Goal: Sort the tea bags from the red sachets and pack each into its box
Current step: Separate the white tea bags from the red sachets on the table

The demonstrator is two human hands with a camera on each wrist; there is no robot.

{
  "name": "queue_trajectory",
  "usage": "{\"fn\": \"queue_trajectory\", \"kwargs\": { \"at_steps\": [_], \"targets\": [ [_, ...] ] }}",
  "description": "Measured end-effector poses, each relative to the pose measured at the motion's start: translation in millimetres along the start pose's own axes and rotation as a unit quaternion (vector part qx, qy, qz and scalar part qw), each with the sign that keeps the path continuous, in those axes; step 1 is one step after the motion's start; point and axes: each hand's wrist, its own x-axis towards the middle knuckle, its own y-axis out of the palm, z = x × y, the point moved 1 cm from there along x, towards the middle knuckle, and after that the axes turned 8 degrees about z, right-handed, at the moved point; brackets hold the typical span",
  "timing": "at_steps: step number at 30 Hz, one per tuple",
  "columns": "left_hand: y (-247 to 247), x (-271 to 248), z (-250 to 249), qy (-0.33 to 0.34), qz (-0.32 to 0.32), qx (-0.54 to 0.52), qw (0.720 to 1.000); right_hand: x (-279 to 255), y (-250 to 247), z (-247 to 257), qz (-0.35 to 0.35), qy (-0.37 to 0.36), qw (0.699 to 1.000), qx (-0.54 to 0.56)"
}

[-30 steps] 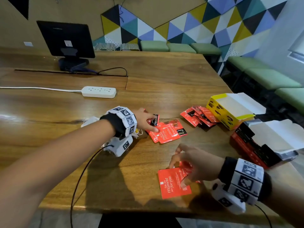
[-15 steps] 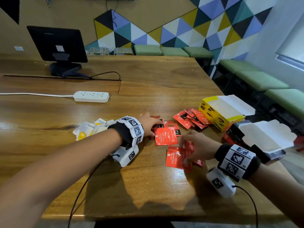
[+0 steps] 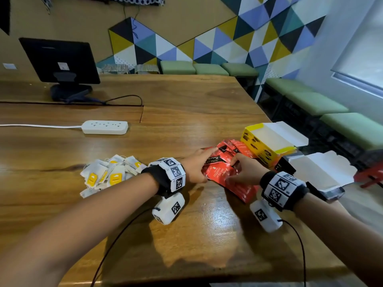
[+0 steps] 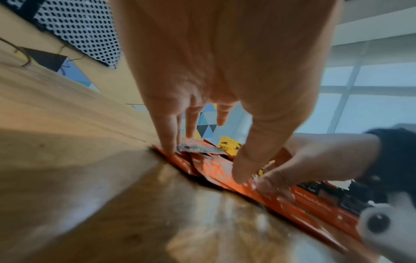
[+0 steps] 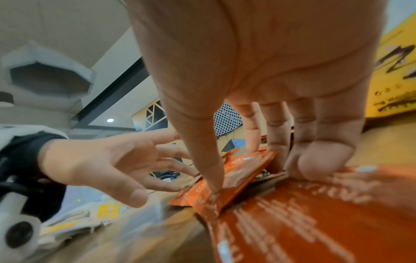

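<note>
Scattered red sachets (image 3: 222,172) now raked into one pile at your 1 o'clock, beside yellow box (image 3: 263,149). Left hand (image 3: 196,165) flat, fingers spread, pressing pile; right hand (image 3: 244,172) fingertips pinning it, grip probably none. Tea bags (image 3: 107,172) heaped at 11. Sorting done; packing pending.

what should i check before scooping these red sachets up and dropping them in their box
1. Red sachets gathered into one pile: ok, bunched between both hands.
2. Left hand on the pile: ok, straight fingers press its far edge.
3. Right hand has a grip: not ok, its fingertips only press on top.
4. Tea bags kept apart: ok, separate heap left of the left wrist.
5. Red box open: ok, lid flaps up; the inside is hidden.
6. Yellow box out of the way: cannot tell, sachets lie against its near side.
</note>
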Motion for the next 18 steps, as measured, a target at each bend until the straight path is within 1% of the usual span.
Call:
{"fn": "queue_trajectory", "kwargs": {
  "at_steps": [2, 3, 7, 9, 10, 12, 15, 18],
  "targets": [
    [4.2, -1.6, -0.9, -0.009, -0.001, 0.026, 1.000, 1.7, -5.4, -0.7, -0.027, 0.000, 0.999, -0.017],
    [6.3, -3.6, -1.0, -0.024, 0.001, 0.039, 0.999, 3.8, -10.2, -0.8, -0.045, -0.003, 0.999, -0.022],
    [18.0, -11.2, -1.0, -0.098, 0.029, 0.083, 0.991, 14.8, -42.5, 2.8, -0.154, 0.009, 0.988, -0.023],
    [25.1, -14.6, -2.6, -0.117, 0.046, 0.112, 0.986, 20.9, -59.7, 4.0, -0.205, 0.030, 0.978, -0.035],
    [27.7, -15.4, -3.5, -0.119, 0.057, 0.111, 0.985, 24.3, -67.2, 3.0, -0.218, 0.052, 0.974, -0.038],
    [30.4, -14.1, -4.3, -0.109, 0.087, 0.100, 0.985, 34.6, -78.6, -2.4, -0.227, 0.103, 0.968, -0.036],
    [27.5, -14.1, -7.1, -0.066, 0.116, 0.106, 0.985, 49.9, -84.7, -13.0, -0.222, 0.163, 0.961, -0.034],
    [16.9, -20.1, -3.4, -0.047, 0.097, 0.107, 0.988, 57.3, -82.1, -22.6, -0.200, 0.200, 0.959, -0.032]
  ]
}}
